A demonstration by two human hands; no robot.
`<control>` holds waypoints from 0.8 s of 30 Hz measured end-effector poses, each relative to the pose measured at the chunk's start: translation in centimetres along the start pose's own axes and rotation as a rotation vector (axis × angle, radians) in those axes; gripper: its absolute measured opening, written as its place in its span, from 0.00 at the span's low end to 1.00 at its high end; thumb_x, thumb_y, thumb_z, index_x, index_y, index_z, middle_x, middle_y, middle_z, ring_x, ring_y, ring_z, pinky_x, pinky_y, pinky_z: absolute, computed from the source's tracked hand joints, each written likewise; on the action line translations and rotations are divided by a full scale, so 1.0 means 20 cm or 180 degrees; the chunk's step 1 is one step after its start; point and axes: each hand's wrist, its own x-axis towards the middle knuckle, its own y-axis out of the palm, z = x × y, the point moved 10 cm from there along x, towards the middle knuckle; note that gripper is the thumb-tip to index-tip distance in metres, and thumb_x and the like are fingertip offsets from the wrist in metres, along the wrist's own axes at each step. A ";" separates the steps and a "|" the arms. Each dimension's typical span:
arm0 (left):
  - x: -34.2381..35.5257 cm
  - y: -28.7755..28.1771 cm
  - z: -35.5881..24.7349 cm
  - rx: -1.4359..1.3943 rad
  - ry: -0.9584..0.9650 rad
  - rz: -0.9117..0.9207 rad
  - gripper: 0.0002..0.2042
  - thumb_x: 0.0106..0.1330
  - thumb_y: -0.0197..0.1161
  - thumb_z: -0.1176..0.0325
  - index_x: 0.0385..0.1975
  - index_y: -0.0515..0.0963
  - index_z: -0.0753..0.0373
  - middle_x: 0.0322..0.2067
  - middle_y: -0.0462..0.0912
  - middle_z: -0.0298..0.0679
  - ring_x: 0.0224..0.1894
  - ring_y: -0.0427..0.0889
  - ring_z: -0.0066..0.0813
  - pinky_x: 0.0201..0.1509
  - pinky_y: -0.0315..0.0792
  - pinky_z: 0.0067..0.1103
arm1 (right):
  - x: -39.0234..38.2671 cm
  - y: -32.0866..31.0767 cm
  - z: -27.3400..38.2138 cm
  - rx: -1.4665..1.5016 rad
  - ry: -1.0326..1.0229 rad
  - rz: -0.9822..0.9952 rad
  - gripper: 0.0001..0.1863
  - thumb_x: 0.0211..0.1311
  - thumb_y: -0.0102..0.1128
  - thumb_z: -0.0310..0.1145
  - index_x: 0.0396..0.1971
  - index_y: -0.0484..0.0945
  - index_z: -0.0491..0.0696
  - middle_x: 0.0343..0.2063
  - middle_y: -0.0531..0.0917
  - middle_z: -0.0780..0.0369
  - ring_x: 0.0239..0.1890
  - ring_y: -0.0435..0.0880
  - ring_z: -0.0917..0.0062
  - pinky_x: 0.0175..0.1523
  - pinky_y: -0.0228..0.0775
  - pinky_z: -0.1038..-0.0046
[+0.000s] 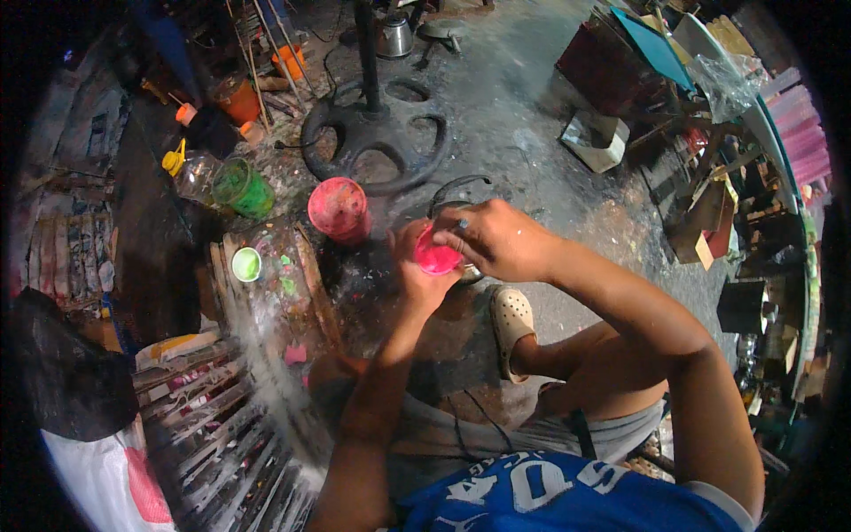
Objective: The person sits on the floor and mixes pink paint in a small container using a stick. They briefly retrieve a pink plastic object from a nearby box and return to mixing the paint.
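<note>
A small cup of bright pink paint-like stuff [438,257] is in my left hand [420,282], whose fingers wrap round its side. Over the cup's rim my right hand [486,238] has its fingers pinched together. A small dark bit shows between the knuckles of that hand; whether it is a ring or the end of a tool I cannot tell. Partly hidden under my right hand is a round metal pot [472,272] with a dark curved handle. Just left of my hands a pink-stained bucket [339,211] stands upright.
A small white cup with pale green contents [246,264] sits on a stained wooden board. Behind it are a green-smeared clear tub [244,189] and a yellow-capped bottle [191,171]. A black round stand base [375,142] lies ahead; wooden slats [208,426] are at lower left.
</note>
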 end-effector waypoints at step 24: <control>-0.03 -0.05 0.08 -0.0666 -0.0365 0.0153 0.36 0.50 0.84 0.76 0.61 0.74 0.63 0.53 0.82 0.41 0.58 0.83 0.35 0.65 0.77 0.33 | 0.01 0.10 -0.04 0.0227 0.0016 0.0593 0.13 0.81 0.58 0.38 0.48 0.82 0.42 0.35 0.85 0.46 0.38 0.86 0.45 0.44 0.77 0.52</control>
